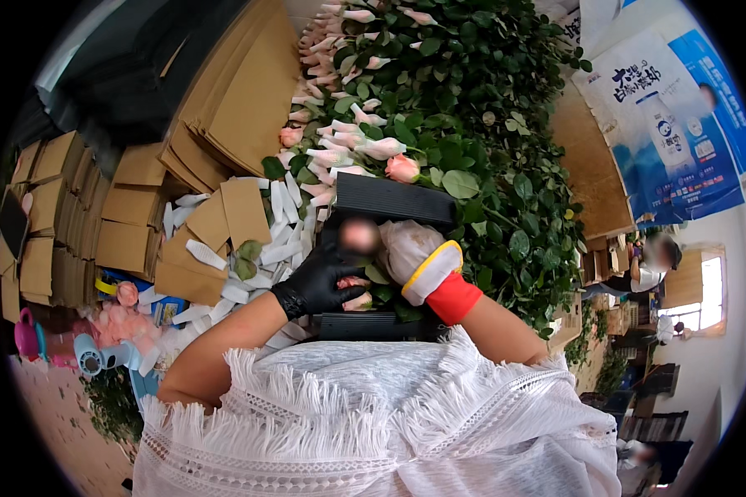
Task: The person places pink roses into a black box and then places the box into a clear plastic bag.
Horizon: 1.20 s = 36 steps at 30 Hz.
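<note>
My left hand (317,279), in a black glove, reaches over pink roses (355,293) lying in a black ribbed holder (395,199). Its fingers are beside a blurred pink bloom (358,237); whether they grip it cannot be told. My right hand (413,251) wears a pale work glove with a yellow-edged cuff and a red sleeve band. It is curled near the same bloom, above green rose leaves (379,276), and its fingertips are hidden. The holder's other ribbed side (370,326) lies close to my white fringed top.
Many netted pink roses (379,148) with leafy stems (503,155) are piled beyond the holder. White foam nets (280,251) and cardboard pieces (245,211) lie at left, by stacked cardboard (242,93). A light blue hair dryer (96,355) sits at lower left. A person (649,267) is at far right.
</note>
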Motion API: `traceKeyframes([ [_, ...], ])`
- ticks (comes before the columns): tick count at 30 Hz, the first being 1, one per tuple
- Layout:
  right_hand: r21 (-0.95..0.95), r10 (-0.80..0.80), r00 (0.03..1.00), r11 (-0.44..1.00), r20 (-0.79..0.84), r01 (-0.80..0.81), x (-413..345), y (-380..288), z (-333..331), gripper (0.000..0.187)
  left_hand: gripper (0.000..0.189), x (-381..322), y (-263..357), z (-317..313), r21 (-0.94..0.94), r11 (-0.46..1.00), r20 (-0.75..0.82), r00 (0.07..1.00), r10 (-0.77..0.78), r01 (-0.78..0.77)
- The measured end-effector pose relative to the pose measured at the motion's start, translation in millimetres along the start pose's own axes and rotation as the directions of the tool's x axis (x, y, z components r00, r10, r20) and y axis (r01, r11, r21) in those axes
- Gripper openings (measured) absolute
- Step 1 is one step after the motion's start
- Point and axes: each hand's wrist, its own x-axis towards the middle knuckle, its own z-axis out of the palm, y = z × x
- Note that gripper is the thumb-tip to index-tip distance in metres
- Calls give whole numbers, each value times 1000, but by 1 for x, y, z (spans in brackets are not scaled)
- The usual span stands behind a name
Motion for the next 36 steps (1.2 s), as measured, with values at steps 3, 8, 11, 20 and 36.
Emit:
traceKeyframes([
  [3,346,-15,983,935,-181,78,-6,8,4,19,23,0,3,0,-59,998,-44,999,-15,13],
  [8,770,60,984,631,-168,93,-35,28,10,29,30,3,6,-1,-3,995,-105,990,97,-98],
  [11,865,176,968,497,-180,71,-41,25,16,29,34,3,6,3,-14,998,-151,987,51,-54],
  [20,876,188,980,482,-64,-35,-38,27,14,29,44,0,18,-4,-16,994,-104,989,-109,108],
  [36,-34,-270,961,963,-53,269,-11,6,-11,23,37,19,9,-25,50,995,-17,996,82,-82],
])
